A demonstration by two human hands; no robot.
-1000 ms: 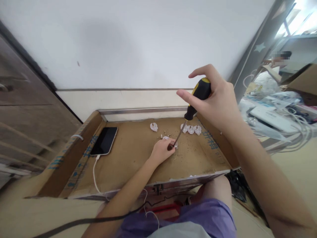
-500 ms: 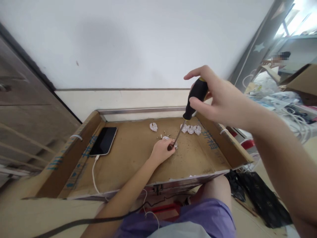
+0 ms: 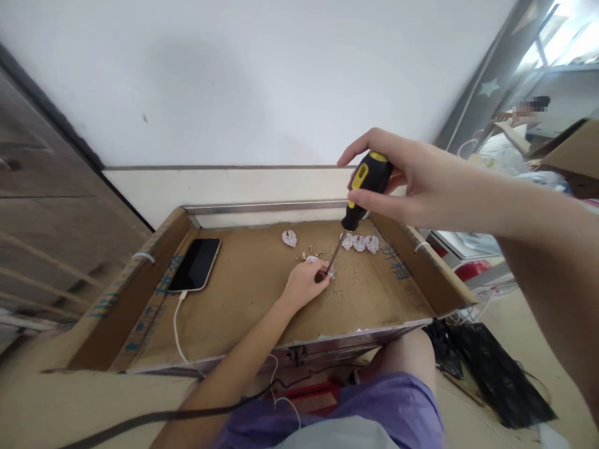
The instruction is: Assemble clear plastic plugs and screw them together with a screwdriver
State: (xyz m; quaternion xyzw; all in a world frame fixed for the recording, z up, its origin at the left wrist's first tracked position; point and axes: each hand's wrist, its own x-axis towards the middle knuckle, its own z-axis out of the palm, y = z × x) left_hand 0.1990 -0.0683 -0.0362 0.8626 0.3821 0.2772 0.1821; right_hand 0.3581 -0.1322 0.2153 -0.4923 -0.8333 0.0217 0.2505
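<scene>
My right hand [image 3: 397, 178] is wrapped round the black and yellow handle of a screwdriver [image 3: 365, 184], index finger lifted off it. The shaft slants down and left to the fingertips of my left hand [image 3: 306, 284]. There my left fingers pinch a small clear plastic piece [image 3: 332, 272], mostly hidden, against the cardboard. Something dark brown [image 3: 321, 275] shows beside those fingertips; its kind is unclear. Just behind my left hand lie another clear piece [image 3: 312, 259] and several small metal screws or pins [image 3: 310, 251].
A cardboard-lined tray [image 3: 234, 324] with raised sides stands before me. On its left lies a phone [image 3: 195, 265] with a white cable [image 3: 176, 330]. Clear plastic pieces with metal posts [image 3: 359, 242] sit at the back right, a single one [image 3: 289, 237] further left. A wall [image 3: 234, 93] rises behind.
The screwdriver handle has turned, so its yellow inlay now faces me. My right hand has shifted slightly left and rolled with it. My left hand stays in place.
</scene>
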